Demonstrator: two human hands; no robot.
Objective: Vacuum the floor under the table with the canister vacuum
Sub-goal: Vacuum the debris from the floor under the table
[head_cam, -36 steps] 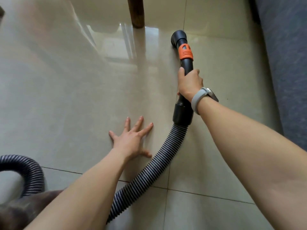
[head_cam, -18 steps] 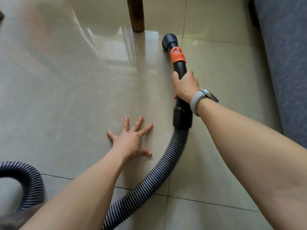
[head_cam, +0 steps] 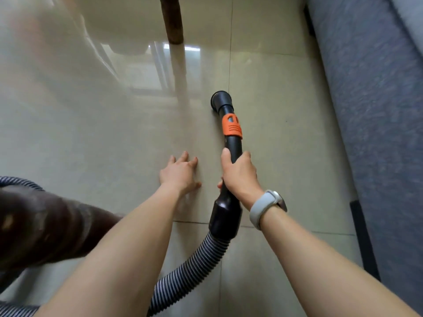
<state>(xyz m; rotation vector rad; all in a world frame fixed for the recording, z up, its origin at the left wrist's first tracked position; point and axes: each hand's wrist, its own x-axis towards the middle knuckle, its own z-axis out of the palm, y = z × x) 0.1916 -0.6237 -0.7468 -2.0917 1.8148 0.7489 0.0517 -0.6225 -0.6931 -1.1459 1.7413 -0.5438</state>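
My right hand (head_cam: 239, 177) grips the black vacuum wand (head_cam: 233, 147) just below its orange collar (head_cam: 231, 125). The round black nozzle (head_cam: 220, 100) rests on the glossy beige tile floor (head_cam: 91, 145), short of a brown wooden table leg (head_cam: 172, 19). A ribbed grey hose (head_cam: 190, 273) runs back from the wand's cuff toward me, between my arms. My left hand (head_cam: 180, 173) lies flat on the tiles with fingers spread, just left of the wand.
A grey fabric sofa (head_cam: 377, 110) lines the right side, with a dark foot (head_cam: 364, 236) near the floor. A second brown wooden leg (head_cam: 41, 227) lies blurred at the left, with another loop of hose (head_cam: 20, 180) behind it.
The nozzle has been pulled back toward me, away from the far table leg. My view has shifted back, and the near wooden leg now fills the left.
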